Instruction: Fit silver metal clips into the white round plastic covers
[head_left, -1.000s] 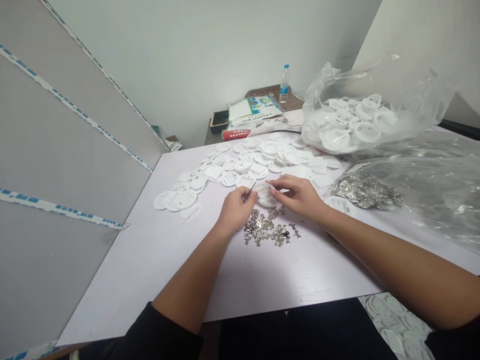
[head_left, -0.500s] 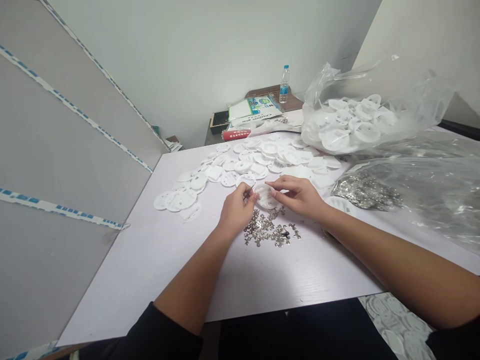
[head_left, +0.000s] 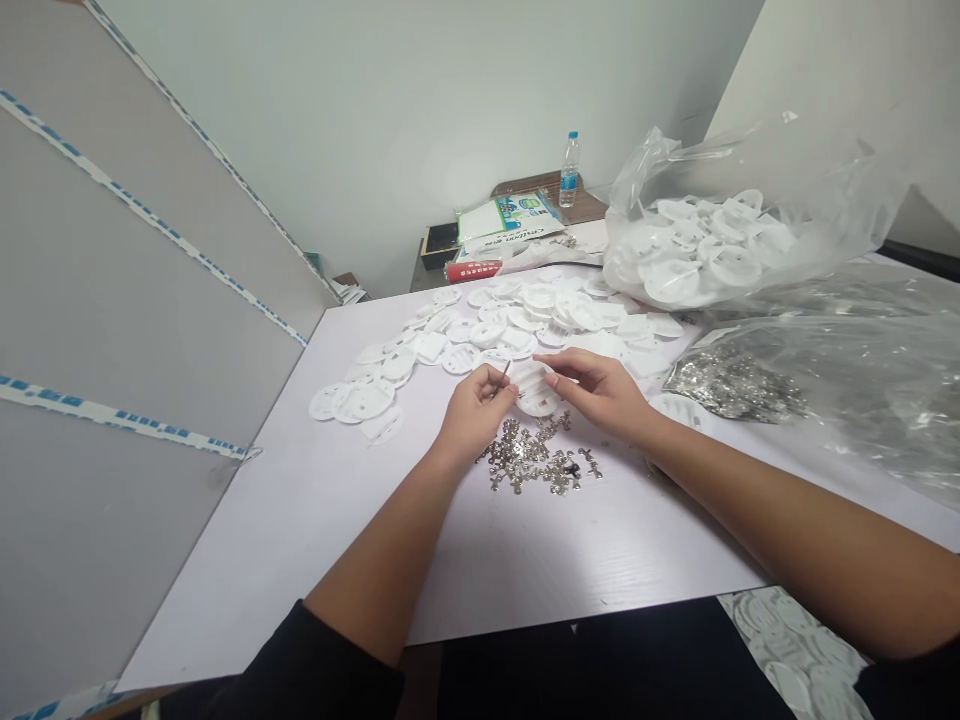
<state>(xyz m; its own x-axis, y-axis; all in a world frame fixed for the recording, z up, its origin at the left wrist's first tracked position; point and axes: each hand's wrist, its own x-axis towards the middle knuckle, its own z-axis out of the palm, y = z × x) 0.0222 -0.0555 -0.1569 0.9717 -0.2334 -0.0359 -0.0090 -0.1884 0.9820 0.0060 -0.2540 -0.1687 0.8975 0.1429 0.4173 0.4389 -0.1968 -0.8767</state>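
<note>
In the middle of the table my right hand [head_left: 596, 390] holds a round white plastic disc [head_left: 537, 392] by its far right edge, thumb on top. The disc has slots and a small metal piece near its near edge. My left hand [head_left: 478, 408] is closed at the disc's left side, pinching a thin dark pointed tool [head_left: 505, 371] that sticks up between thumb and forefinger. Whether these fingers also grip the disc, I cannot tell. Just below both hands lies a loose heap of small shiny metal clips [head_left: 521, 455].
Behind my hands spreads a pile of white plastic discs [head_left: 431, 346]. At right stand a clear bag of white parts [head_left: 720, 245] and a bag of metal pieces [head_left: 739, 385]. A water bottle [head_left: 569, 172] is at the back. A grey partition [head_left: 150, 330] borders the left side.
The disc has tilted and turned a little in my fingers, and a small metal piece shows near its near edge. The dark tool stands more upright. Both hands have barely shifted.
</note>
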